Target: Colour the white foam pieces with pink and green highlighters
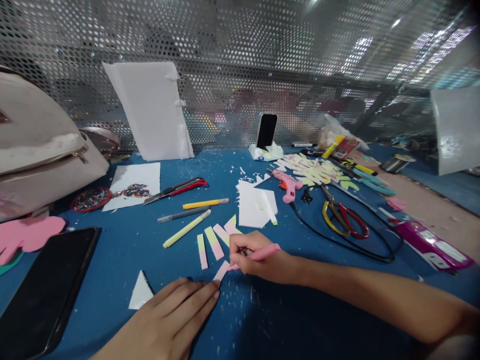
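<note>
A pink marker (263, 252) is gripped in my right hand (255, 255), its tip touching a small pink paper strip (222, 270). My left hand (176, 310) lies flat on the blue table, fingers stretched out, the fingertips pressing the near end of that strip. Just beyond, several strips coloured yellow-green and pink, such as one strip (214, 243), lie side by side. Further off are a yellow-green marker (187, 228), a grey marker (183, 214) and an orange marker (205, 203). A white paper triangle (141, 292) rests beside my left hand.
A utility knife (178, 190), white card (249, 210), pink glue gun (288, 185) with its cord, and scissors (345, 222) lie beyond my hands. At left are a black phone (48, 290) and a backpack (41, 145). A pile of coloured strips (311, 169) sits at back right.
</note>
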